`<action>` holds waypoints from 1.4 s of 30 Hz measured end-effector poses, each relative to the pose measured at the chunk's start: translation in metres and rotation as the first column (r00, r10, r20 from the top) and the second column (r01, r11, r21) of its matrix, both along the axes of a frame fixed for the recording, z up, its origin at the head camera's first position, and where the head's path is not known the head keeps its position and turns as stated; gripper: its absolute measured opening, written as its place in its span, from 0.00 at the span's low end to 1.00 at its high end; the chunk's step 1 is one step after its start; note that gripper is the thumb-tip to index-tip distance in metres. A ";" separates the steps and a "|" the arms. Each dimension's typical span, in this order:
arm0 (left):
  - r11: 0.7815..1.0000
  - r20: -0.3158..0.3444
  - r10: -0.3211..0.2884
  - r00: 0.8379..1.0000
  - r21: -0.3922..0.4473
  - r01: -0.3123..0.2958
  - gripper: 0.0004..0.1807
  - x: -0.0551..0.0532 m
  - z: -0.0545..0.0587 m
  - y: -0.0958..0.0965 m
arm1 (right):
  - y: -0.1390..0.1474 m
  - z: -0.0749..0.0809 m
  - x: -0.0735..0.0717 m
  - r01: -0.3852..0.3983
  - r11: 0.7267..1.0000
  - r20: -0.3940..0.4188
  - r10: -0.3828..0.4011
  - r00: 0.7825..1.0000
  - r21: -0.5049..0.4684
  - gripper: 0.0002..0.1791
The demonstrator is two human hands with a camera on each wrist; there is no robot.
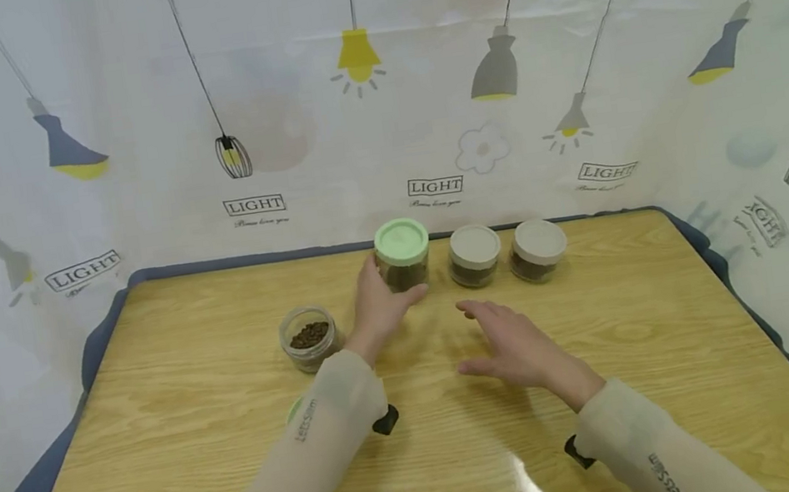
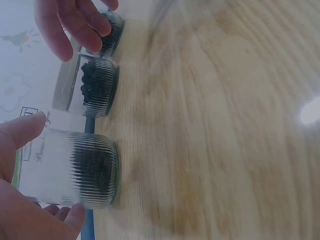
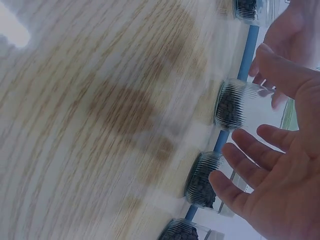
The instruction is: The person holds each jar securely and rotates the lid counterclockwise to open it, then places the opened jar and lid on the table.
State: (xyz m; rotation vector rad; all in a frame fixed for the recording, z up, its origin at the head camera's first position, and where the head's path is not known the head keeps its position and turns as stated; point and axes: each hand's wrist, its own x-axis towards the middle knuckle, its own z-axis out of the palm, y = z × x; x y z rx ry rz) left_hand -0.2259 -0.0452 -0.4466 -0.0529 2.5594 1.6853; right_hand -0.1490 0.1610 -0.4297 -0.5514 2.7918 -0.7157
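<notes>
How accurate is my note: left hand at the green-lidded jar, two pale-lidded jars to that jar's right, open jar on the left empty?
The open jar isn't empty: the head view shows brown pieces inside. The left hand at the green-lidded jar and the two pale-lidded jars to that jar's right are correct.

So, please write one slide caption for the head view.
Left grip at a green-lidded jar, an open jar to its left, two pale-lidded jars to its right.
</notes>
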 end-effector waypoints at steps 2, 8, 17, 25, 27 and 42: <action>0.999 -0.018 0.036 0.999 0.028 -0.036 0.54 -0.004 -0.001 0.003 | -0.001 0.000 0.000 -0.003 1.000 0.001 0.003 1.000 -0.003 0.48; 0.994 -0.074 0.100 0.992 0.055 -0.096 0.52 -0.013 -0.005 0.005 | -0.003 0.000 0.001 -0.011 1.000 -0.002 0.011 1.000 -0.002 0.48; 0.993 -0.096 0.120 0.988 0.009 -0.119 0.49 -0.017 -0.010 0.004 | -0.003 -0.001 0.003 -0.008 1.000 0.007 0.008 1.000 0.004 0.48; 0.984 -0.111 0.135 0.985 -0.105 -0.147 0.51 -0.016 -0.009 0.004 | -0.002 0.000 0.003 0.001 1.000 0.011 -0.001 1.000 0.014 0.48; 0.981 -0.124 0.134 0.983 -0.122 -0.149 0.50 -0.015 -0.010 0.003 | -0.001 0.001 0.003 -0.001 1.000 0.011 0.001 1.000 0.010 0.48; 0.978 -0.118 -0.005 0.993 -0.205 -0.020 0.49 0.019 0.000 0.003 | 0.018 0.009 0.004 0.004 0.999 -0.039 -0.006 0.999 -0.047 0.45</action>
